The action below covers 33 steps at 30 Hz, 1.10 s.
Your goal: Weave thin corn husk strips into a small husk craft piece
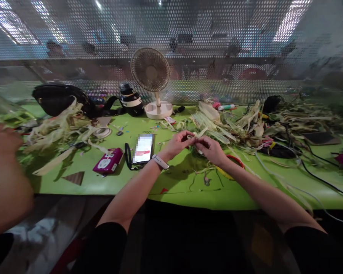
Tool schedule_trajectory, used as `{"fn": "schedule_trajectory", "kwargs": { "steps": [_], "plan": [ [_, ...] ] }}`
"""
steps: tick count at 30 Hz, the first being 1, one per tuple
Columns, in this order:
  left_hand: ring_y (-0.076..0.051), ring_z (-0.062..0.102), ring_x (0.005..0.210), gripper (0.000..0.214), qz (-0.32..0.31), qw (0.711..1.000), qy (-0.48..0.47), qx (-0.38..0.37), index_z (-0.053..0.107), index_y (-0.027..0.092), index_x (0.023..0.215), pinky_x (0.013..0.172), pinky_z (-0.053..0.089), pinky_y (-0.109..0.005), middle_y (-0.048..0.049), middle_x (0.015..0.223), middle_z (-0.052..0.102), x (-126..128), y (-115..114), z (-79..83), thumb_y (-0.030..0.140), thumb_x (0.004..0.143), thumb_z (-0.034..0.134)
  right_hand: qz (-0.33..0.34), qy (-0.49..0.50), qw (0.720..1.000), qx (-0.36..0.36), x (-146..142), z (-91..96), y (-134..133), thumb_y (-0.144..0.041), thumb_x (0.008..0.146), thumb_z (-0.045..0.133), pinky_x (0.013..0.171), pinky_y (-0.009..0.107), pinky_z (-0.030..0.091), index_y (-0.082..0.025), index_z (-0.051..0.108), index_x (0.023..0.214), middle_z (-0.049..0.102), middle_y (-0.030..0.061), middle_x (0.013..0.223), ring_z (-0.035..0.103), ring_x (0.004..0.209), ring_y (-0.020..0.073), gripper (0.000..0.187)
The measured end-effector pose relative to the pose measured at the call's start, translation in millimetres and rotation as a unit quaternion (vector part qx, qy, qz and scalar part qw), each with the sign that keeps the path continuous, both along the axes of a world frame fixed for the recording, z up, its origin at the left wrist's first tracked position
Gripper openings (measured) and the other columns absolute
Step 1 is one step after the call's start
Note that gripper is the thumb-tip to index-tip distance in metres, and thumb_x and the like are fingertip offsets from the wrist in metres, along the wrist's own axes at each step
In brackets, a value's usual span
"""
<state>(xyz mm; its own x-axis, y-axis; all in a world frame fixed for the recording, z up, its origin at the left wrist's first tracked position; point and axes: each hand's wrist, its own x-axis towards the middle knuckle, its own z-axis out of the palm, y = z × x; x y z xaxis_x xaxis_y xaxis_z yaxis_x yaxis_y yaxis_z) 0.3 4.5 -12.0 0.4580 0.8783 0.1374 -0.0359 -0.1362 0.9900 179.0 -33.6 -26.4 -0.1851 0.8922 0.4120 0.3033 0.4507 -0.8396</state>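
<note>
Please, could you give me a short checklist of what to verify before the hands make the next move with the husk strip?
1. Both hands hold the strip: ok. The left hand and right hand pinch the pale husk strip between them.
2. Exact finger grip: cannot tell, too small.
3. More husks nearby: ok. The husk pile lies just behind the hands.
4. Phone apart from the hands: ok, it lies to their left.
5. Bare green table under the hands: not ok. Scraps and a red and yellow ring lie by the right wrist.
</note>
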Motion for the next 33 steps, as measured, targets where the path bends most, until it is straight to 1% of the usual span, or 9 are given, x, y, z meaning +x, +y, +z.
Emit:
{"fn": "schedule_trajectory", "kwargs": {
  "steps": [6, 9, 11, 13, 16, 18, 20, 25, 33],
  "plan": [
    [-0.008, 0.051, 0.071, 0.037, 0.030, 0.989, -0.085, -0.115, 0.064, 0.020, 0.086, 0.062, 0.038, -0.020, 0.0041, 0.077, 0.058, 11.0, -10.2, -0.2, 0.045, 0.067, 0.083, -0.025, 0.014, 0.999, 0.032, -4.2, 5.8, -7.4, -0.039, 0.086, 0.060, 0.067, 0.032, 0.048, -0.021, 0.064, 0.085, 0.066, 0.0024, 0.076, 0.058, 0.069, 0.0175, 0.019],
    [-0.009, 0.052, 0.072, 0.034, 0.041, 0.986, -0.093, -0.133, 0.065, 0.020, 0.083, 0.061, 0.038, -0.019, 0.0032, 0.079, 0.060, 15.8, -12.0, -3.3, 0.044, 0.068, 0.083, -0.037, 0.006, 0.998, 0.040, -5.3, 6.2, -9.9, -0.040, 0.087, 0.059, 0.068, 0.032, 0.049, -0.021, 0.064, 0.085, 0.066, 0.0026, 0.076, 0.058, 0.070, 0.0179, 0.019],
    [-0.009, 0.051, 0.071, 0.031, 0.046, 0.990, -0.083, -0.100, 0.065, 0.020, 0.082, 0.061, 0.039, -0.020, 0.0027, 0.079, 0.061, 17.5, -12.4, -4.7, 0.044, 0.071, 0.080, -0.046, 0.000, 0.998, 0.037, -5.3, 5.1, -10.1, -0.041, 0.088, 0.058, 0.068, 0.032, 0.049, -0.022, 0.063, 0.084, 0.065, 0.0024, 0.075, 0.058, 0.069, 0.0178, 0.020],
    [-0.010, 0.051, 0.072, 0.027, 0.059, 0.996, -0.061, -0.032, 0.065, 0.020, 0.083, 0.065, 0.041, -0.022, 0.0020, 0.079, 0.061, 17.8, -12.2, -4.8, 0.043, 0.076, 0.077, -0.053, -0.007, 0.998, 0.032, -4.6, 3.4, -9.1, -0.041, 0.088, 0.057, 0.069, 0.033, 0.049, -0.022, 0.063, 0.084, 0.065, 0.0024, 0.075, 0.058, 0.069, 0.0177, 0.020],
    [-0.012, 0.054, 0.081, 0.019, 0.116, 0.990, -0.017, 0.084, 0.066, 0.018, 0.086, 0.076, 0.044, -0.024, -0.0005, 0.085, 0.062, 15.4, -10.3, -2.7, 0.036, 0.081, 0.073, -0.052, -0.020, 0.998, 0.021, -2.5, 1.6, -6.3, -0.041, 0.087, 0.058, 0.069, 0.033, 0.049, -0.021, 0.065, 0.088, 0.068, 0.0038, 0.078, 0.060, 0.070, 0.0184, 0.021],
    [-0.013, 0.054, 0.085, 0.016, 0.154, 0.980, 0.004, 0.125, 0.066, 0.018, 0.085, 0.081, 0.044, -0.026, -0.0019, 0.089, 0.062, 12.6, -8.0, -1.1, 0.033, 0.082, 0.072, -0.054, -0.034, 0.998, 0.018, -0.7, 1.6, -4.2, -0.040, 0.087, 0.059, 0.070, 0.034, 0.050, -0.020, 0.066, 0.092, 0.071, 0.0052, 0.082, 0.062, 0.071, 0.0193, 0.022],
    [-0.013, 0.053, 0.080, 0.016, 0.169, 0.978, 0.012, 0.125, 0.066, 0.018, 0.086, 0.077, 0.045, -0.025, -0.0011, 0.084, 0.059, 9.6, -5.6, 0.0, 0.033, 0.082, 0.072, -0.059, -0.054, 0.997, 0.022, 1.2, 2.2, -2.4, -0.039, 0.087, 0.058, 0.071, 0.035, 0.050, -0.020, 0.068, 0.093, 0.072, 0.0064, 0.084, 0.063, 0.073, 0.0204, 0.023],
    [-0.010, 0.043, 0.060, 0.026, 0.157, 0.986, -0.009, 0.061, 0.062, 0.019, 0.089, 0.056, 0.044, -0.022, 0.0043, 0.065, 0.045, 4.0, 0.7, 2.6, 0.042, 0.082, 0.071, -0.074, -0.114, 0.988, 0.075, 7.5, 3.9, 3.3, -0.036, 0.090, 0.056, 0.078, 0.038, 0.051, -0.019, 0.072, 0.092, 0.075, 0.0096, 0.091, 0.067, 0.082, 0.0239, 0.023],
    [-0.010, 0.041, 0.059, 0.019, 0.189, 0.974, 0.028, 0.119, 0.061, 0.019, 0.081, 0.058, 0.034, -0.024, 0.0037, 0.064, 0.050, -4.4, 15.8, 0.0, 0.035, 0.080, 0.070, -0.058, -0.251, 0.954, 0.151, 14.6, 1.5, 6.5, -0.035, 0.097, 0.052, 0.076, 0.036, 0.049, -0.020, 0.073, 0.094, 0.070, 0.0098, 0.087, 0.063, 0.085, 0.0236, 0.026]
  ]
}}
